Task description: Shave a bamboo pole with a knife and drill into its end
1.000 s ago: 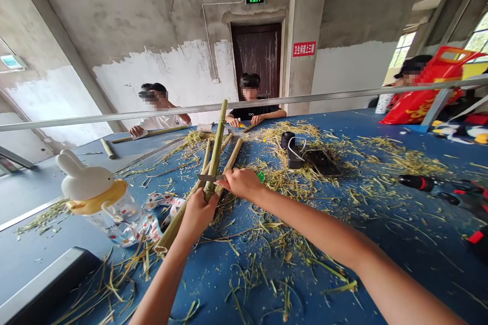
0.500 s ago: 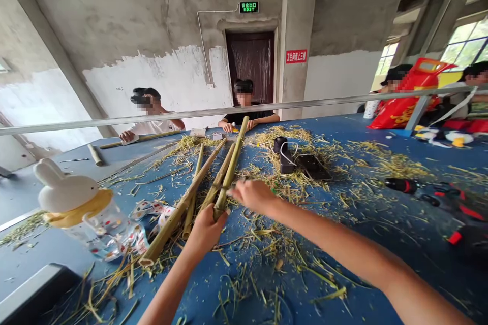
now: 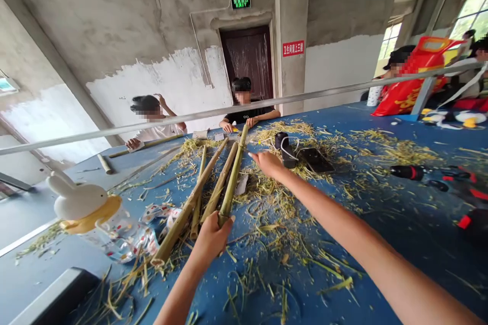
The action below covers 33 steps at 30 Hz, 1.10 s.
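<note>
A greenish bamboo pole (image 3: 235, 175) slants away from me over the table. My left hand (image 3: 213, 236) is wrapped round its near end. Close to the pole's far part, on its right side, is my right hand (image 3: 269, 163), with its fingers bent together and one fingertip towards the pole; anything in them is too small to make out. To the left lie more bamboo poles: a thicker one (image 3: 190, 203) with a hollow near end, a split-looking one (image 3: 220, 185) and a thin one (image 3: 198, 198). A pale flat piece (image 3: 242, 184) lies beside the held pole.
Shavings (image 3: 285, 233) litter the blue table (image 3: 328, 294). A rabbit-topped bottle (image 3: 82, 200) stands left; a phone (image 3: 315, 160) and dark device (image 3: 285, 150) lie beyond my right hand. A power drill (image 3: 438, 177) is at right. A metal rail (image 3: 198, 114) crosses before two people opposite.
My right hand has moved forward along the pole, away from my left hand, uncovering the pale flat piece. My left hand keeps its grip. The view has tilted slightly.
</note>
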Each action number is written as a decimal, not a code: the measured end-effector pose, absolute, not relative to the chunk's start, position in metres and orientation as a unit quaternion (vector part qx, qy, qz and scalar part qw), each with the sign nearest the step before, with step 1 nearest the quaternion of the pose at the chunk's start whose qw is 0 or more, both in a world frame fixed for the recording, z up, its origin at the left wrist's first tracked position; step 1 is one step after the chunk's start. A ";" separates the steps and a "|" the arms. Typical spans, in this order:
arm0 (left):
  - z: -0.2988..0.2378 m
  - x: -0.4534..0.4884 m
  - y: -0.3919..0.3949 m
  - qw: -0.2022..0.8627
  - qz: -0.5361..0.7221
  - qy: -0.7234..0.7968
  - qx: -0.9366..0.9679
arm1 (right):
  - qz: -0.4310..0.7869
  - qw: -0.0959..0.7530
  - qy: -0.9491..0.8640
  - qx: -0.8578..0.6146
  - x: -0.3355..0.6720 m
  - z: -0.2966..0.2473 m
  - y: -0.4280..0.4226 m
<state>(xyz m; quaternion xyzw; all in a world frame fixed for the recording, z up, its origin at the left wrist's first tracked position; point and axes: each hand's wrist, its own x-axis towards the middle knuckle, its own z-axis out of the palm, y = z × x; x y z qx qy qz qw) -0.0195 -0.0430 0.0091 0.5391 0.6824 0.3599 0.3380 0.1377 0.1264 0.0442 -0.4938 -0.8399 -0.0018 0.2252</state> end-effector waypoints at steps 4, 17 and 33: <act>0.010 -0.025 -0.040 0.344 0.366 0.664 0.554 | 0.015 0.243 -0.903 -0.355 0.130 0.029 0.090; 0.022 -0.003 -0.051 0.445 0.392 0.632 0.498 | 0.028 0.233 -0.905 -0.355 0.149 0.030 0.087; 0.022 0.003 -0.056 0.583 0.459 0.533 0.407 | 0.049 0.249 -0.875 -0.412 0.158 0.046 0.091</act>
